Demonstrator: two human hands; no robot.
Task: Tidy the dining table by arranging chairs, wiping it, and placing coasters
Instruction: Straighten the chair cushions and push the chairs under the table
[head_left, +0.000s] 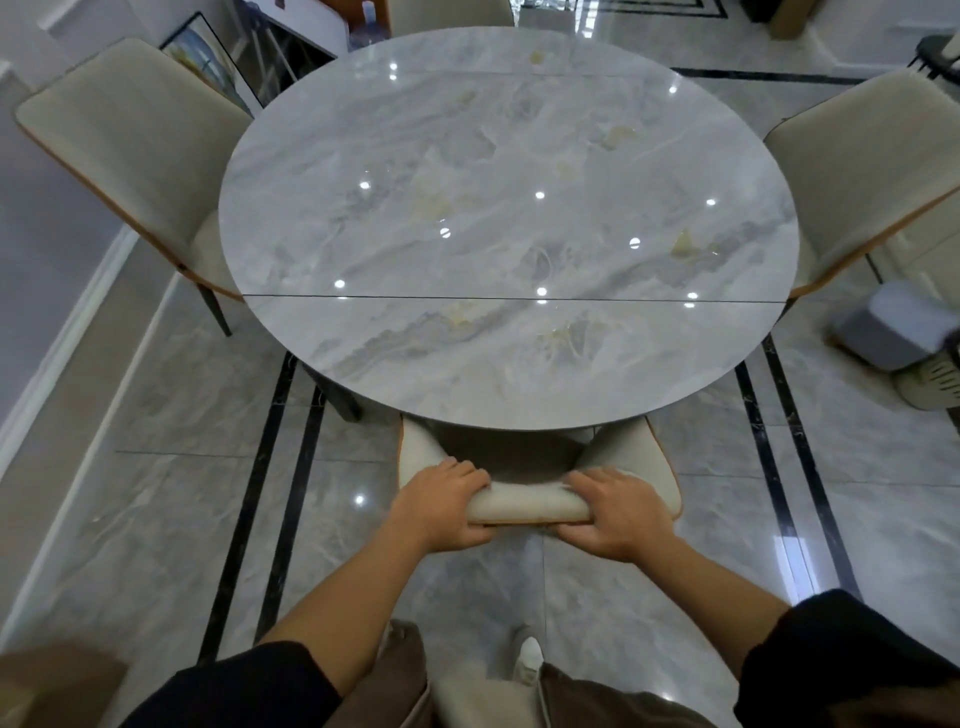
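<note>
Chairs (124, 140) x4 | table (509, 208) x1 | L hand (447, 506), R hand (618, 512) grip near chair (530, 501)

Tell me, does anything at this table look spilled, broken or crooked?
Nothing plainly stands out. The yellowish patches on the round table look like stone veining, though stains cannot be ruled out. The left hand and right hand grip the near chair by its backrest, seat partly under the table.

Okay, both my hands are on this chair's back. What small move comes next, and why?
Probably let go of the near chair: its seat already sits under the table edge, so it looks tucked in, while the left hand and right hand grip its backrest.
</note>
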